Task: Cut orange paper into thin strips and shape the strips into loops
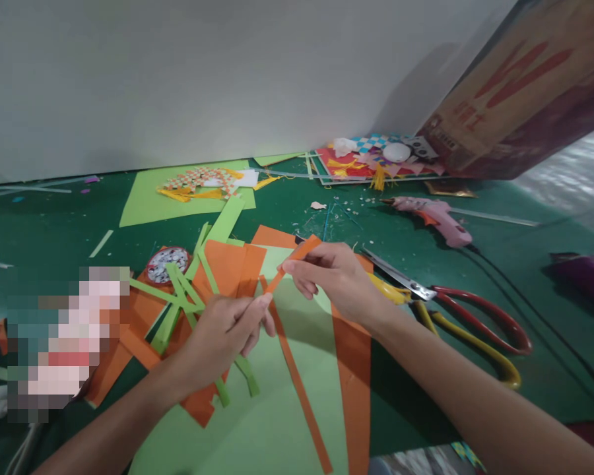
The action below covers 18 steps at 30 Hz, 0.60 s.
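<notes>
A short orange paper strip (303, 251) is stretched between my two hands above a light green paper sheet (301, 396). My left hand (237, 326) pinches its lower end between thumb and fingers. Higher up and to the right, my right hand (329, 274) is closed on the other end. A long, narrow orange strip (299, 382) runs down the green sheet from behind my left fingertips; I cannot tell whether both strips are one piece. Wider orange paper (354, 389) shows along the sheet's right side. Green paper strips (165, 330) lie loosely crossed beside my left hand.
Scissors with red and yellow handles (480, 320) lie by my right forearm. A pink glue gun (438, 218) with a black cord rests beyond them. Woven paper crafts (202, 181) sit at the back, near a brown paper bag (519, 92). A pixelated object (74, 349) is at left.
</notes>
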Available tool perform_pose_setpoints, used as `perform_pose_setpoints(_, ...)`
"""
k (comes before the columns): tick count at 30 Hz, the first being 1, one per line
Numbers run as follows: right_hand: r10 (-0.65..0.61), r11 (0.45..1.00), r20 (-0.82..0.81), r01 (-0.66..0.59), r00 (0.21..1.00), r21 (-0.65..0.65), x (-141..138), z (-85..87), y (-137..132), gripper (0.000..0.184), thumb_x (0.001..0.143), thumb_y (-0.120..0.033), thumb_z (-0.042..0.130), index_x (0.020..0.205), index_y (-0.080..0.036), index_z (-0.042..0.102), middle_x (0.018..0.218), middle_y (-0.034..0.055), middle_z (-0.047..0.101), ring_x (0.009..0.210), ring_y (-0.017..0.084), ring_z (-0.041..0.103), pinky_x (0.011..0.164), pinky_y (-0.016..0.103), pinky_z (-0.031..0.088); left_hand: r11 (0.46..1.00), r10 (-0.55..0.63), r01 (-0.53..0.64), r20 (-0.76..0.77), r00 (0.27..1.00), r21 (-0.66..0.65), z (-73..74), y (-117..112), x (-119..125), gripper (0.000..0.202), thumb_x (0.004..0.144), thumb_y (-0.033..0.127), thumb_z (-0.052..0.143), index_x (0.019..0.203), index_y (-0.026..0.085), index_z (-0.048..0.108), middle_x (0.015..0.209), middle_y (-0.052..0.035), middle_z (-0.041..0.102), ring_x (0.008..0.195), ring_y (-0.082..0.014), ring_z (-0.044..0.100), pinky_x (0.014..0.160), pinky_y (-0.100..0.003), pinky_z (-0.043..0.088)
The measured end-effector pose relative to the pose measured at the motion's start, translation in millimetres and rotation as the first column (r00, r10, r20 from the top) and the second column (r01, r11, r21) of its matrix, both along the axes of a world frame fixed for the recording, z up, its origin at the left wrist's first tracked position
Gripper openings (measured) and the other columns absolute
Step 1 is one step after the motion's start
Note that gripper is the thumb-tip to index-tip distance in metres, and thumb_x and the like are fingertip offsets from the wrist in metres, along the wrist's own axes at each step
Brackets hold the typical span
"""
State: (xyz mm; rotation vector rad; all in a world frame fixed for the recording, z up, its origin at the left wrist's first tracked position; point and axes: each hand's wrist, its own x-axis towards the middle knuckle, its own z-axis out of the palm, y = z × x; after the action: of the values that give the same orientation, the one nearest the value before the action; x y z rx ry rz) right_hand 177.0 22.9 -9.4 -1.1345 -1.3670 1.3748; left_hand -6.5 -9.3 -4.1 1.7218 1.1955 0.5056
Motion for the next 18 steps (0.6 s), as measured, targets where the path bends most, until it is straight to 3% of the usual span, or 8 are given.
perform_pose_setpoints(5, -0.001, 1.000, 0.011, 0.001, 1.000, 0.008, 1.0, -0.8, -0.6, 0.043, 0.070, -0.041, 0.071, 0.043, -0.018, 0.048, 0.040, -0.0045, 0.043, 0.041, 0.007, 0.038, 0.048, 0.028, 0.033, 1.000, 0.007, -0.007, -0.004, 1.000, -0.015, 1.5, 0.3, -0.4, 0.054, 0.094, 0.043, 0.032, 0.050, 0.018, 0.051, 0.039, 0.0056, 0.039, 0.040, -0.0092, 0.044, 0.053, -0.022, 0.040)
perform_pose_setpoints(10, -0.015, 1.000, 0.000, 0.015, 1.000, 0.004, 1.1, -2.0, 0.2, 0.043, 0.071, -0.040, 0.070, 0.041, -0.018, 0.048, 0.039, -0.0043, 0.043, 0.041, 0.008, 0.038, 0.051, 0.029, 0.035, 0.998, -0.059, 0.059, 0.008, 0.998, -0.022, 5.2, 0.5, -1.0, 0.041, 0.093, 0.030, 0.030, 0.074, 0.017, 0.064, 0.044, 0.0071, 0.043, 0.040, -0.0075, 0.040, 0.048, -0.019, 0.037)
perform_pose_setpoints(12, -0.016, 1.000, -0.016, 0.016, 1.000, -0.007, 0.8, -1.7, 0.5, 0.042, 0.070, -0.041, 0.070, 0.043, -0.018, 0.049, 0.039, -0.0047, 0.043, 0.041, 0.007, 0.039, 0.052, 0.029, 0.036, 0.997, -0.077, 0.077, 0.007, 0.997, -0.012, 5.4, 0.3, -1.3, 0.041, 0.093, 0.029, 0.029, 0.073, 0.017, 0.063, 0.044, 0.0072, 0.042, 0.040, -0.0075, 0.040, 0.050, -0.019, 0.038)
perform_pose_setpoints(18, -0.021, 1.000, -0.033, 0.021, 0.999, -0.007, 1.3, -2.6, 0.6, 0.038, 0.071, -0.040, 0.070, 0.046, -0.018, 0.050, 0.040, -0.0048, 0.044, 0.042, 0.008, 0.041, 0.049, 0.028, 0.033, 0.996, -0.076, 0.077, -0.011, 0.997, 0.040, 4.5, 0.6, 0.7, 0.048, 0.094, 0.029, 0.030, 0.048, 0.019, 0.039, 0.041, 0.0064, 0.035, 0.048, -0.0085, 0.049, 0.081, -0.025, 0.047)
